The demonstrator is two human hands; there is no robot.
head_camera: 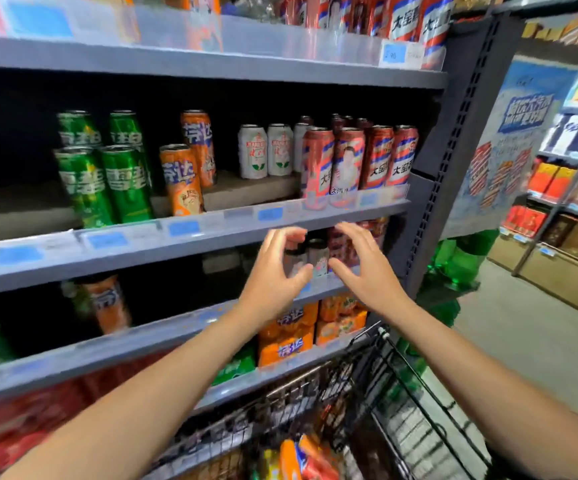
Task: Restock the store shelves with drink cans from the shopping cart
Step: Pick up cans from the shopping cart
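Observation:
My left hand (275, 271) and my right hand (363, 268) are raised side by side before the grey shelf edge (211, 237), fingers loosely curved, holding nothing. Between and behind them stand small cans (317, 258) on the lower shelf. On the shelf above stand green cans (104, 181), orange cans (183, 178), white cans (266, 150) and red-and-blue cans (356, 164). The black wire shopping cart (384, 386) sits at bottom right, with orange and red cans (301, 459) inside.
Orange drink multipacks (287, 334) fill the shelf below my hands. The dark upright shelf post (453, 140) stands to the right. Green bottles (460, 261) sit on the floor beyond it. Another shelf unit (571, 188) of boxed goods lines the aisle at far right.

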